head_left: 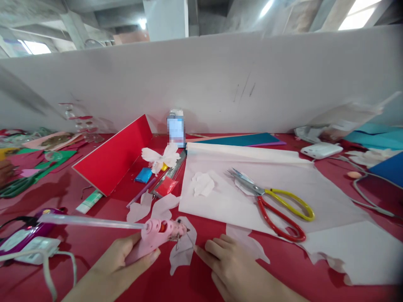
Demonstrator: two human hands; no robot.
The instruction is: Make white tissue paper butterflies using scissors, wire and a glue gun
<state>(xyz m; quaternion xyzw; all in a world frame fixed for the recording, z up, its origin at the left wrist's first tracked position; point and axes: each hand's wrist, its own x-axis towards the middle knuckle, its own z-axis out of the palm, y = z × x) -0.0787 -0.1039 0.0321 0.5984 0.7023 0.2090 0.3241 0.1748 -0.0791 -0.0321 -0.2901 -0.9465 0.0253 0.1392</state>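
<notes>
My left hand [122,260] is shut on a pink hot glue gun [154,239], with a long clear glue stick [91,221] running out of its back to the left. The gun's nozzle sits over a pale pink paper petal [183,247] lying on the red tabletop [201,287]. My right hand [226,264] rests on the table holding nothing, its index fingertip at the petal's right edge. Just beyond it lies another pale petal [244,239]. Red-and-yellow-handled scissors [270,205] lie open on a large pale pink paper sheet [217,209].
A red board [110,155] leans near a paper flower [160,157], blue and red clay packs [144,175], and loose petals. A purple appliance [34,230] and its cord lie at the left. A white partition [201,79] bounds the far side, with coloured paper sheets along it.
</notes>
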